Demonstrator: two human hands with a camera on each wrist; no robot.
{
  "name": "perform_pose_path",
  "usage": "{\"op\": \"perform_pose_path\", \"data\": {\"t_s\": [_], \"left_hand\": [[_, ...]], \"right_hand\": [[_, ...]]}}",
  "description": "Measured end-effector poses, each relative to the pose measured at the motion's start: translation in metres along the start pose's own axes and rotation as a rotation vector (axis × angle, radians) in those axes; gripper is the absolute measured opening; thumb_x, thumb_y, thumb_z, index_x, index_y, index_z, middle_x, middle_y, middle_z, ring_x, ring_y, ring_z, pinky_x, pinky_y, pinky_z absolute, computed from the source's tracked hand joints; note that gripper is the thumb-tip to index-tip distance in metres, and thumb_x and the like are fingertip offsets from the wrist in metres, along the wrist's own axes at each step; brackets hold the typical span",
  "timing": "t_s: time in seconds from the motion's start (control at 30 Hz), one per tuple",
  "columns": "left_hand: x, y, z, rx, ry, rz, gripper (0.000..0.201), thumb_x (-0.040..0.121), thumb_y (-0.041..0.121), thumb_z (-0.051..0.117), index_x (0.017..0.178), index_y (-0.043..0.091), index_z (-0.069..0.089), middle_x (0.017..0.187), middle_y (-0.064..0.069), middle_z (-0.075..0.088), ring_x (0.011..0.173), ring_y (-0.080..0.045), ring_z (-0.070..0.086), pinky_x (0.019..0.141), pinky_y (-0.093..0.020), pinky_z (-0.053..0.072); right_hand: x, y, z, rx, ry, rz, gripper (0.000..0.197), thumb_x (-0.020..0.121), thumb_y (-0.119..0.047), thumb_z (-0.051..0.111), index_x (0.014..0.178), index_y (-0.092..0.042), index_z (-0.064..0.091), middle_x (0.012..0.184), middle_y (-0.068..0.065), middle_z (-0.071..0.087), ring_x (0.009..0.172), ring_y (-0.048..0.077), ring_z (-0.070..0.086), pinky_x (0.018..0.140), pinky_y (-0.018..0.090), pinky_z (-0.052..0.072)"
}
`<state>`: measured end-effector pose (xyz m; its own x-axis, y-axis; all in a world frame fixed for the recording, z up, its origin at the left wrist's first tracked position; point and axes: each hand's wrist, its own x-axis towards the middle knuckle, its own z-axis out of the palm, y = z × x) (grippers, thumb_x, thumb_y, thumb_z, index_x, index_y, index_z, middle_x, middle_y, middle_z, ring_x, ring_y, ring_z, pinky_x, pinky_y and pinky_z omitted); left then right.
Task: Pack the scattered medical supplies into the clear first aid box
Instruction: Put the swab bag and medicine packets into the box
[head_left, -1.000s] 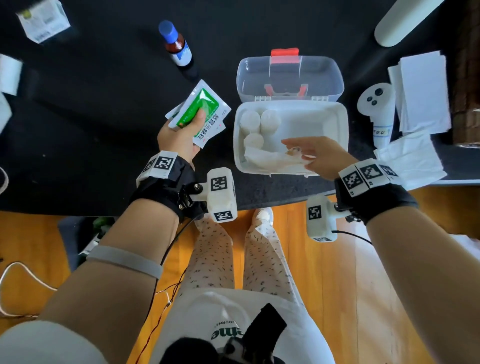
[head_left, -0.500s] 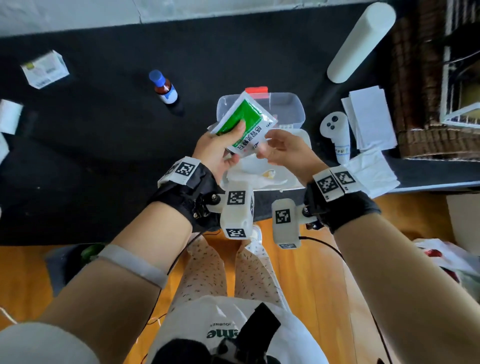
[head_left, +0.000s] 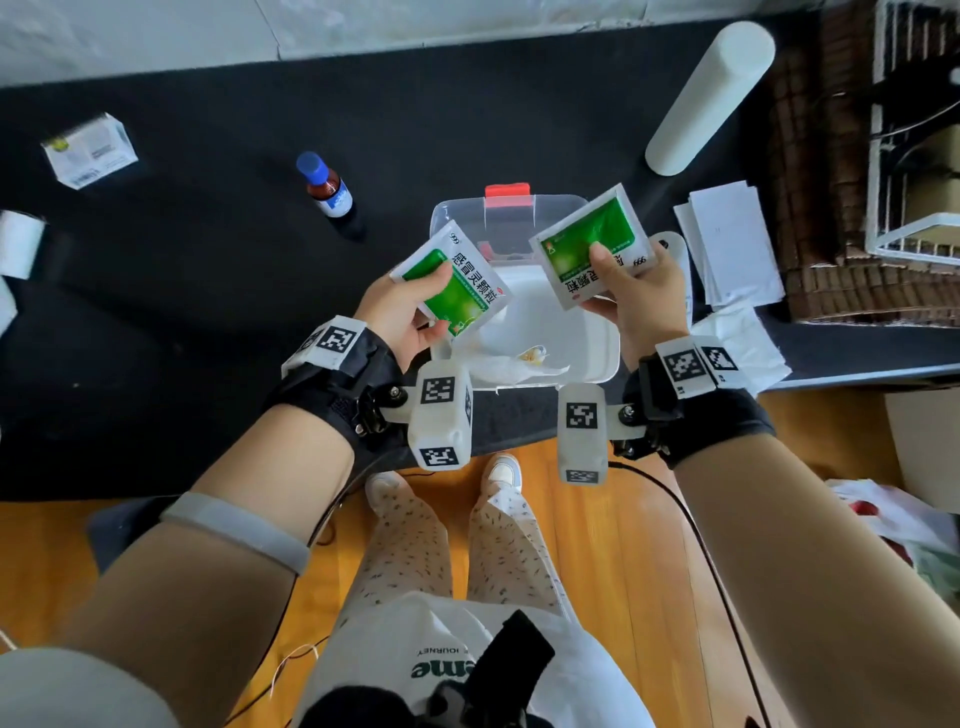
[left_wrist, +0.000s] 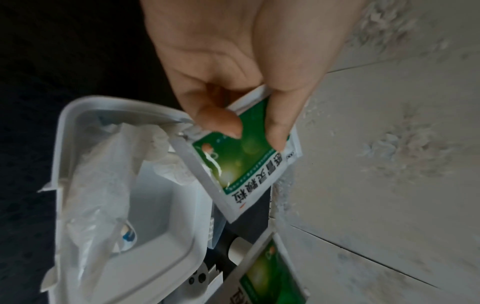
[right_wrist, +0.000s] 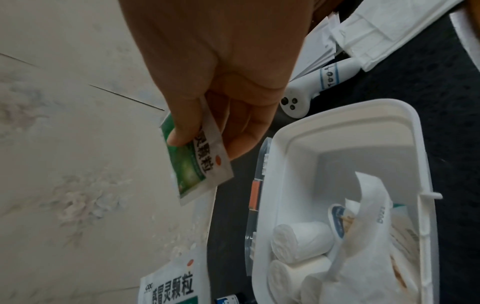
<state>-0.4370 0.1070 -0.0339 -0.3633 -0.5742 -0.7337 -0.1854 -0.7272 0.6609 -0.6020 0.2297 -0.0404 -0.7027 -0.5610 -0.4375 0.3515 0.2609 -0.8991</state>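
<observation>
Partway through, by the look of it. Left hand (head_left: 402, 317) pinching one green granule sachet (head_left: 457, 285) by its near corner, most of the packet sticking out past the fingertips, held just above the clear first aid box (head_left: 597, 358). Right hand (head_left: 636, 293) gripping a second green sachet (head_left: 589, 241) thumb-on-top, raised over the same box. Already inside: gauze rolls (right_wrist: 302, 236) and a crinkly wrapper (head_left: 511, 364). Not packed yet: brown medicine bottle (head_left: 327, 189) beyond and left of the box, small white carton (head_left: 88, 150) well off to its far left.
</observation>
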Motion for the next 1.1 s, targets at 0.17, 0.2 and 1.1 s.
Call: {"op": "perform_pose_path", "data": {"t_s": [0.17, 0.2, 1.1], "left_hand": [[0.004, 0.002, 0.001, -0.050, -0.008, -0.028, 0.014, 0.092, 0.015, 0.047, 0.081, 0.020, 0.055, 0.084, -0.004, 0.062, 0.073, -0.016, 0.061, 0.061, -0.025, 0.052], [0.003, 0.002, 0.002, -0.051, -0.042, -0.028, 0.014, 0.093, 0.015, 0.046, 0.082, 0.019, 0.055, 0.087, -0.005, 0.063, 0.076, -0.018, 0.063, 0.065, -0.028, 0.054], [0.002, -0.019, 0.032, 0.250, -0.347, 0.126, 0.040, 0.089, -0.007, 0.048, 0.123, 0.013, 0.050, 0.107, -0.003, 0.061, 0.103, -0.018, 0.058, 0.078, -0.019, 0.052]], "right_hand": [[-0.004, 0.003, 0.005, -0.037, -0.082, -0.025, 0.006, 0.076, -0.020, 0.070, 0.079, -0.022, 0.064, 0.077, 0.002, 0.068, 0.079, 0.029, 0.063, 0.075, 0.049, 0.051], [-0.005, 0.003, 0.007, -0.041, -0.130, -0.049, 0.005, 0.075, -0.020, 0.069, 0.077, -0.023, 0.067, 0.072, -0.004, 0.071, 0.075, 0.026, 0.064, 0.072, 0.041, 0.053], [-0.002, 0.011, -0.006, -0.480, -0.160, -0.198, 0.021, 0.082, -0.025, 0.066, 0.098, -0.010, 0.068, 0.073, 0.000, 0.064, 0.052, -0.001, 0.056, 0.051, 0.013, 0.049]]}}
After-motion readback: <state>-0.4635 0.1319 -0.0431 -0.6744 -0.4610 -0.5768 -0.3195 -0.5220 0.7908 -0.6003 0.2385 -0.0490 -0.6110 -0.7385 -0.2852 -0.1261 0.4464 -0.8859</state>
